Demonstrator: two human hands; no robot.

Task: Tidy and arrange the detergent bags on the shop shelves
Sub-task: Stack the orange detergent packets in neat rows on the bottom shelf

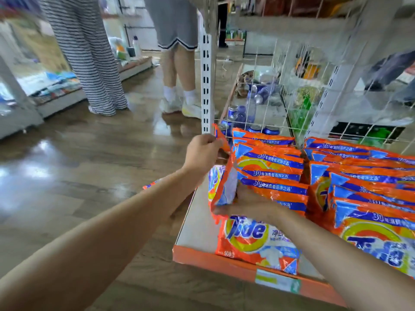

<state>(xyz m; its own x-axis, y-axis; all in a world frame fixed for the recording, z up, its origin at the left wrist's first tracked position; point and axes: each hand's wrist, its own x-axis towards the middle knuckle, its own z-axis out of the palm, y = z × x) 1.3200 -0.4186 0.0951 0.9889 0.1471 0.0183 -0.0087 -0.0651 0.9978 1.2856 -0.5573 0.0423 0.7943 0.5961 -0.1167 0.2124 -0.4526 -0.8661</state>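
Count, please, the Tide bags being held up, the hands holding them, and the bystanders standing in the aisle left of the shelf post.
Tide detergent bag held up: 1
Hands holding it: 2, left hand and right hand
Bystanders: 2, one in striped trousers, one in a grey skirt
Total: 5

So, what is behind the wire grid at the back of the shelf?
Behind the wire grid, blue cans and clear bottles show on a lower level. The stacked detergent bags cover whatever lies lower behind them.
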